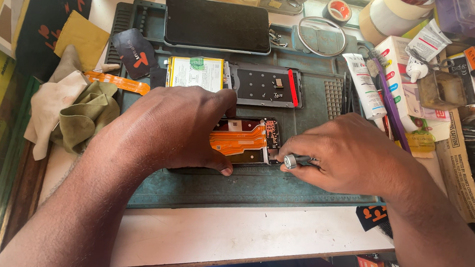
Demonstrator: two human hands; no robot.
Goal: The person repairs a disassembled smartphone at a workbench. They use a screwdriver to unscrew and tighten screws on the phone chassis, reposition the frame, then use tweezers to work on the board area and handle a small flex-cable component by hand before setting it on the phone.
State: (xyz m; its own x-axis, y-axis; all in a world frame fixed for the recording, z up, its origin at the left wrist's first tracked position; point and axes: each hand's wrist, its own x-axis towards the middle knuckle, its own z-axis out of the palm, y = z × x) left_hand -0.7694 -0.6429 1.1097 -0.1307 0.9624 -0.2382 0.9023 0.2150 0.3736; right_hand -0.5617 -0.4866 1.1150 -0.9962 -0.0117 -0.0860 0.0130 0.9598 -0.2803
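Observation:
My left hand point(174, 126) lies over an opened phone body point(253, 143) on the green work mat point(245, 187), fingers and thumb clamping its sides. An orange flex cable point(237, 140) and a dark circuit board show beside the hand. My right hand point(347, 155) grips a small screwdriver point(292, 161) with a round silver cap, its tip hidden against the phone's right end. Behind the phone lie a battery with a yellowish-white label point(195, 73) and a grey inner frame point(263, 85) with a red strip.
A phone with a dark screen point(217, 24) lies at the mat's far edge. Cloths point(77, 114) are bunched at the left. A white tube point(363, 84), a purple brush, boxes and tape rolls point(391, 13) crowd the right and back.

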